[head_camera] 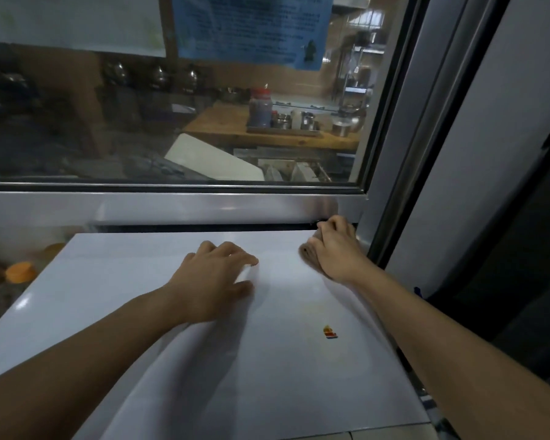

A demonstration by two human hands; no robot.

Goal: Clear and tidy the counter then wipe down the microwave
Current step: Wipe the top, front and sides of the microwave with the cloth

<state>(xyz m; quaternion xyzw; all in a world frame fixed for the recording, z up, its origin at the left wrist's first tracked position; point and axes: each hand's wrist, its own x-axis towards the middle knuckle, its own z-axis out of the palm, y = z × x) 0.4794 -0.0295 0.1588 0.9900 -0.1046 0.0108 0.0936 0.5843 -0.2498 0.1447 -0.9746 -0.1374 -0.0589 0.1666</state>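
The right hand (pixel 337 246) grips a brownish cloth (pixel 310 254), pressing it onto the microwave (pixel 172 312) top at its far right corner. The left hand (pixel 216 277) rests with spread fingers near the top's middle, apart from the cloth. A small sticker (pixel 330 332) sits toward the right edge. Past the far edge runs a metal window sill (pixel 172 208), the glass (pixel 140 122) giving onto a kitchen.

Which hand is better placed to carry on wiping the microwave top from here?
The right hand. It already presses the brown cloth onto the far right corner of the microwave top. The left hand rests mid-surface without a cloth, apparently steadying the appliance.
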